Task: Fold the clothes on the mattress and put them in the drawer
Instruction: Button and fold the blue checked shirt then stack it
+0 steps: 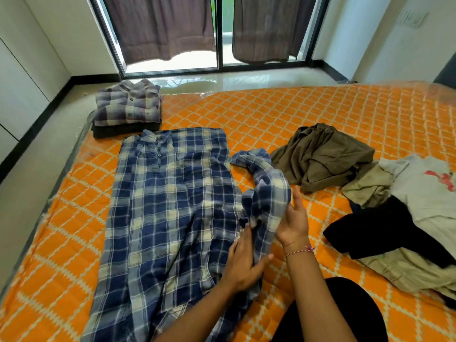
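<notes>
- Nearest, a person's dark-clad knee [345, 314] rests on the orange patterned mattress [308, 112], both forearms reaching out over it.
- The left hand [243, 261] lies on the right side of the blue plaid shirt [167, 206], fingers fairly straight and pressing the cloth down, thumb stretched to the right.
- The right hand [293, 218], a red-and-white thread bracelet [299, 251] at its wrist, grips the shirt's bunched right sleeve [266, 191] and has it raised a little off the mattress; the fingers go behind the fabric, so how tightly they close I cannot tell.
- The shirt is spread face up, collar at the far end, hem toward the person.
- To the right sits a loose heap: an olive garment [323, 156], a pale printed tee [424, 191], something black [375, 230] and khaki cloth [407, 270].
- At the far left corner of the mattress is a folded stack [128, 107], a grey plaid shirt on top of a dark piece.
- Beyond, glossy floor [246, 80], a glass sliding door [219, 33] and brown curtains [160, 25].
</notes>
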Tool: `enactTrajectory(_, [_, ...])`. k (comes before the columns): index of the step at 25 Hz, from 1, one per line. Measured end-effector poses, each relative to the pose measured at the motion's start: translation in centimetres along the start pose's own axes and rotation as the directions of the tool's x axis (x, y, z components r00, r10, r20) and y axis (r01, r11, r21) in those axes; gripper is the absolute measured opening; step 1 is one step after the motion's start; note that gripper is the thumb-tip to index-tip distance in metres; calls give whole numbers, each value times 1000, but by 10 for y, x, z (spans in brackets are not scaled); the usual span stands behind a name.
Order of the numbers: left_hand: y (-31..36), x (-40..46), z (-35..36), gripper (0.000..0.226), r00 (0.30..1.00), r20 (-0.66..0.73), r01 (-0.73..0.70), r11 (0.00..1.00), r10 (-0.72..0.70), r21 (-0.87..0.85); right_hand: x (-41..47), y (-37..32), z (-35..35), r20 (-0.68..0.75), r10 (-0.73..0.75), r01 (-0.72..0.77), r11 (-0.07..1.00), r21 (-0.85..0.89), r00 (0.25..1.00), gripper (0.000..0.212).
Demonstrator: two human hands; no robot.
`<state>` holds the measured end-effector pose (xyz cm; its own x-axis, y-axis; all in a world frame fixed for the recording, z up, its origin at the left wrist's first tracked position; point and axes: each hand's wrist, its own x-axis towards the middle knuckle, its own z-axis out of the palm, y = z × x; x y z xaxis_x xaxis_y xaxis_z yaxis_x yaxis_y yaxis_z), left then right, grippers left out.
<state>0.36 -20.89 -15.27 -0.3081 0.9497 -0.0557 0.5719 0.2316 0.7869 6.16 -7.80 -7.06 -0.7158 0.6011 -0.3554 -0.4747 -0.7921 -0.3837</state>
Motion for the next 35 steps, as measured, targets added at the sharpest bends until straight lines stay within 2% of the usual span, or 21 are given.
enactTrajectory(2, [0,2,1,102,1000,4,6,1000,-6,-17,11,9,-13,-98,81,-77,996,37,992,84])
enactTrajectory(3, [5,5,-1,95,991,-103,58,978,-80,-202,10,13,-17,-131,97,-98,995,2,987,86])
enactTrajectory(4, [11,11,-7,80,952,-223,117,922,-210,-369,3,15,-17,-143,124,-137,987,-83,982,74])
enactTrajectory(5, [17,19,-17,63,890,-340,137,890,-303,-435,-2,14,-18,-160,150,-178,968,-176,976,44])
enactTrajectory(6, [23,30,-32,45,823,-445,171,900,-354,-401,-12,14,-9,-162,143,-178,957,-228,976,12])
enactTrajectory(7, [29,42,-51,32,789,-484,194,901,-378,-388,-13,13,-9,-140,128,-168,928,-332,982,23])
enactTrajectory(8, [31,57,-69,27,798,-452,187,877,-398,-443,-16,11,-3,-98,133,-164,865,-474,986,28])
enactTrajectory(9, [37,73,-90,31,838,-317,207,796,-445,-569,-14,9,-5,-58,107,-119,743,-658,993,28])
enactTrajectory(10, [43,89,-108,40,862,-100,307,669,-497,-677,-15,11,4,-10,112,-72,573,-817,994,41])
enactTrajectory(12, [48,111,-126,43,808,258,550,522,-530,-652,-10,19,16,89,282,41,173,-984,955,72])
enactTrajectory(13, [47,116,-125,36,786,318,603,542,-530,-586,-8,27,20,98,354,100,12,-995,930,79])
enactTrajectory(15, [49,119,-128,21,786,287,599,560,-547,-573,-7,40,24,138,288,181,-127,-975,948,82])
enactTrajectory(17, [51,118,-141,23,821,225,486,436,-525,-757,-10,51,18,216,-36,209,-137,-968,976,81])
enactTrajectory(19, [40,101,-166,36,906,162,272,246,-392,-930,-14,68,6,258,-287,207,-195,-959,923,92])
enactTrajectory(21, [28,71,-196,46,935,32,90,147,-353,-985,-20,98,0,299,-211,208,-369,-906,931,98])
enactTrajectory(23, [18,37,-220,51,915,-118,-57,167,-386,-984,-25,130,-5,308,-32,236,-567,-789,951,84])
enactTrajectory(27, [-20,-20,-259,41,817,-315,-296,117,-484,-948,-29,170,4,351,-30,243,-667,-705,936,46])
enactTrajectory(29, [-39,-49,-238,46,774,-221,-222,73,-593,-972,-34,182,9,369,-65,236,-663,-710,927,42])
enactTrajectory(32, [-45,-79,-193,38,720,40,130,78,-693,-988,-34,192,21,446,-81,274,-688,-672,891,37])
enactTrajectory(33, [-47,-79,-191,30,683,30,167,116,-729,-979,-33,194,28,511,-118,284,-716,-638,851,36])
enactTrajectory(35, [-47,-74,-215,22,669,-69,76,161,-740,-984,-36,196,47,653,-179,347,-728,-591,736,37])
